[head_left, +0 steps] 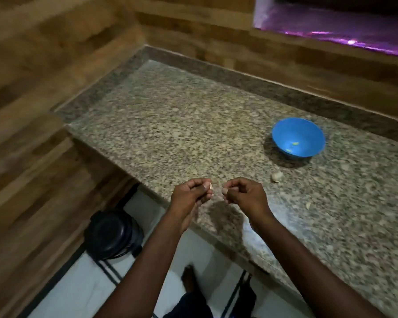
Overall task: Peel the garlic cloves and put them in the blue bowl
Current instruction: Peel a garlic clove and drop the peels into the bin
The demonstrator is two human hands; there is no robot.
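Nearest, a dark round container (112, 235) stands on the floor at the left, below the counter edge. Above the near edge of the granite counter (170, 125), the left hand (190, 191) pinches a pale garlic clove (210, 185) at its curled fingertips; the right hand (244, 191), close beside it, pinches a small pale piece (224, 191), clove or skin not discernible. Farther right, a loose garlic clove (276, 176) lies on the counter. Beyond it sits the blue bowl (308, 131), holding small pale bits (293, 146).
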